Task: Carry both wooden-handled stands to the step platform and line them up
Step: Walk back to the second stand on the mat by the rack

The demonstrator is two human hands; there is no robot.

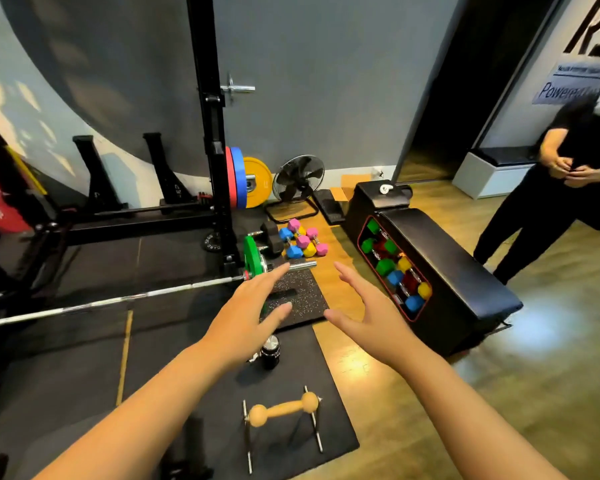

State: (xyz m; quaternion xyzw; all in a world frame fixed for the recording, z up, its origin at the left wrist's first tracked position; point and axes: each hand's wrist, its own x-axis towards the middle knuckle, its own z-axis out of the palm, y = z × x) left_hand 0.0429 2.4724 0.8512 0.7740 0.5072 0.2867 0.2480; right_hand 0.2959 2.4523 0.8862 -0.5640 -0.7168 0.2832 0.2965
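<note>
Stand (282,415) near mat edge (343,427)

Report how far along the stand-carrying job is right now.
Done: nothing that shows. In hand: nothing; the left hand and right hand are open and empty. Left: one wooden-handled stand sits on the black mat below them; the second stand and the step platform cannot be identified here.
</note>
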